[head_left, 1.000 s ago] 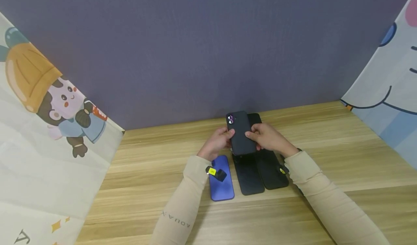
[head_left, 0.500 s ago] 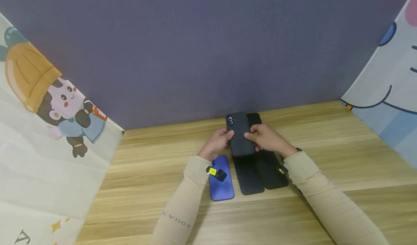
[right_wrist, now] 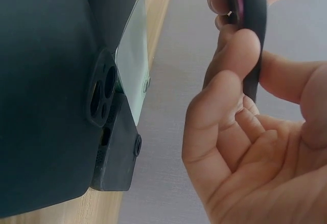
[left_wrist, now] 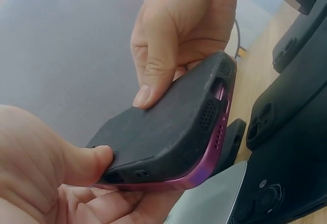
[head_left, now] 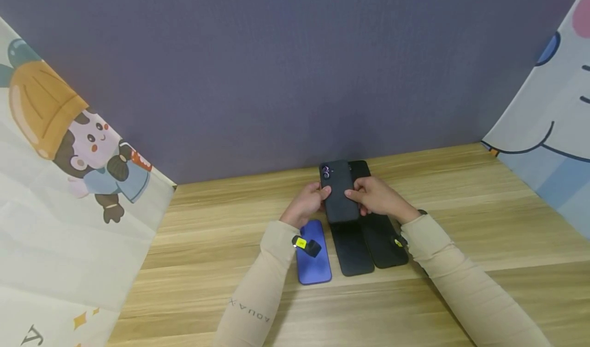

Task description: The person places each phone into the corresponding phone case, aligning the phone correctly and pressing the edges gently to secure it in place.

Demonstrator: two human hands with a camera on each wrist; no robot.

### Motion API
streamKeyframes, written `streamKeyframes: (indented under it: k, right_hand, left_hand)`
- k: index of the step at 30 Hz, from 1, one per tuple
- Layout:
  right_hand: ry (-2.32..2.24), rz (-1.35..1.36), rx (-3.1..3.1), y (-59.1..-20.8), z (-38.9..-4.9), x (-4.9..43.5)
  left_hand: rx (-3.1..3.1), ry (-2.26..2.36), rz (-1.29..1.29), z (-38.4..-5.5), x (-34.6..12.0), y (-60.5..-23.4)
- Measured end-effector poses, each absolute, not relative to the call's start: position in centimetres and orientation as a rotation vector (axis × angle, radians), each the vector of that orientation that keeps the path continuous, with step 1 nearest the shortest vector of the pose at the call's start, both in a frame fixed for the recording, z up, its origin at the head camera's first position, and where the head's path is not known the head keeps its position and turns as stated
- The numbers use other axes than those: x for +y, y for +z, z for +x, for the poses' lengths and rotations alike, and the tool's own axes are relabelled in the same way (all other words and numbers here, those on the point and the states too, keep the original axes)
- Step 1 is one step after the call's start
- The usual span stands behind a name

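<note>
My left hand (head_left: 304, 203) and right hand (head_left: 380, 198) hold a pink phone in a black phone case (head_left: 340, 203) between them, thumbs on the case's back and fingers beneath. In the left wrist view the case (left_wrist: 163, 117) covers the back, while the pink phone's edge (left_wrist: 196, 170) shows below the case rim at the near corner. The case's port openings do not sit fully over that edge. In the right wrist view my right thumb and fingers (right_wrist: 245, 132) pinch the case's side. The phone's screen side is hidden.
A blue phone (head_left: 318, 270) lies under my left wrist. Black phone cases (head_left: 354, 257) (head_left: 387, 244) lie side by side, with another black piece (head_left: 361, 168) behind. A pale green phone (right_wrist: 134, 55) is among them. A dark panel (head_left: 276, 80) stands at the table's back.
The cased phone has tilted slightly and its top edge has dropped a little. Both hands keep their grip, with the right thumb shifted slightly left.
</note>
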State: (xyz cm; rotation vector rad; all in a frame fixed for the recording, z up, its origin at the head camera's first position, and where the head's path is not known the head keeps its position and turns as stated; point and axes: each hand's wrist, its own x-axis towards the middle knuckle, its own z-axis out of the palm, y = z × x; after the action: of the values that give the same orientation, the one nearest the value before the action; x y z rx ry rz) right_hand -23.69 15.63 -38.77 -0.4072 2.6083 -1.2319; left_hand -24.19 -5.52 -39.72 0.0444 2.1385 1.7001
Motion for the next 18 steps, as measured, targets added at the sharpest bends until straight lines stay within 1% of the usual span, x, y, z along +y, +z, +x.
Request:
streamKeyframes:
  k: [8,18]
  right_hand:
    - [-1.228,-0.408,2.613,-38.86,-23.82,15.71]
    - [-1.210,-0.404,2.627,-38.89,-23.97,15.84]
  left_hand:
    - [2.138,1.709,0.017,-24.08,-5.50,-39.68]
    - [2.114,1.734,0.073,-24.27,-5.60,-39.80]
